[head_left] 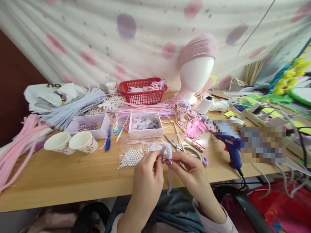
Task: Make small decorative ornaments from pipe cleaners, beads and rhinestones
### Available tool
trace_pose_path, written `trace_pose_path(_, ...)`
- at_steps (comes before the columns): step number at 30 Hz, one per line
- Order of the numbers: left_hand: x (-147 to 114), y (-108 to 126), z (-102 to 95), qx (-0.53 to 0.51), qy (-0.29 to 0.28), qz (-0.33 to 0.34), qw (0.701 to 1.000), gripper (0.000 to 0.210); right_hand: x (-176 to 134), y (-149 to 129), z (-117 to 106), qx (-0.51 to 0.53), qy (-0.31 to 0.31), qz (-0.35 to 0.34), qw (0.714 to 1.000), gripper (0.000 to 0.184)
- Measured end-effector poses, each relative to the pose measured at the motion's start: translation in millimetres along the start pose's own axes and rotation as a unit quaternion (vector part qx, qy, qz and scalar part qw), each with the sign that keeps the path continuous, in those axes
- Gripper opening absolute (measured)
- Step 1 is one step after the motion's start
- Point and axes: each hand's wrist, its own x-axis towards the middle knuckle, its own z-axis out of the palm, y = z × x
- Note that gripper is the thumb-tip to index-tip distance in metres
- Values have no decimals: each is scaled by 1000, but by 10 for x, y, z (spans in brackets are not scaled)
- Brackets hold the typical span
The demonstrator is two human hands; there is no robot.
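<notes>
Both hands meet over the table's front edge on a pale lilac pipe cleaner (167, 150), its upper part bent into a thick curl and one straight end hanging below. My left hand (148, 176) pinches the curl from the left, fingertips closed. From the right, my right hand (191, 170) pinches it too, thumb against the fingers. Just behind them lie scissors (173, 142) with the blades pointing left. A clear bag of white pearl beads (132, 158) rests left of the hands, and a small purple ring-shaped piece (205, 160) sits to the right.
Two paper cups (84, 142) and a blue pen (108, 139) stand or lie at left. Behind are a white box of small parts (145, 132), a red basket (143, 98) and a foam head (196, 74). A blue glue gun (232, 144) with its cable is at right.
</notes>
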Motion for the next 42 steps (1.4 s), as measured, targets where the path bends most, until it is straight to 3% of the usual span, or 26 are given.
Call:
trace_pose_path(3, -45, 12, -4, -22, -42, 24, 999, 26, 20, -43, -27, 10, -25, 43, 999, 10)
trace_pose_path(8, -101, 72, -71, -67, -119, 42, 990, 23, 97, -130, -40, 126, -73, 152, 978, 25)
trace_pose_path(14, -133, 42, -62, -103, -104, -3, 989, 22, 104, -189, -16, 147, -66, 225, 961, 40)
trace_pose_path(22, -131, 33, -45, -255, -47, -107, 960, 26, 69, -226, 4, 105, -67, 201, 972, 38)
trace_pose_path(27, -138, -49, -51, -326, -39, -194, 925, 30, 62, -229, 13, 60, -79, 163, 982, 35)
trace_pose_path(31, -123, -57, -41, -411, -46, -243, 877, 37, 65, -212, 31, 25, -79, 140, 987, 34)
trace_pose_path(42, -103, -73, -55, -504, -58, -291, 811, 41, 26, -187, 49, -59, -125, 45, 989, 21)
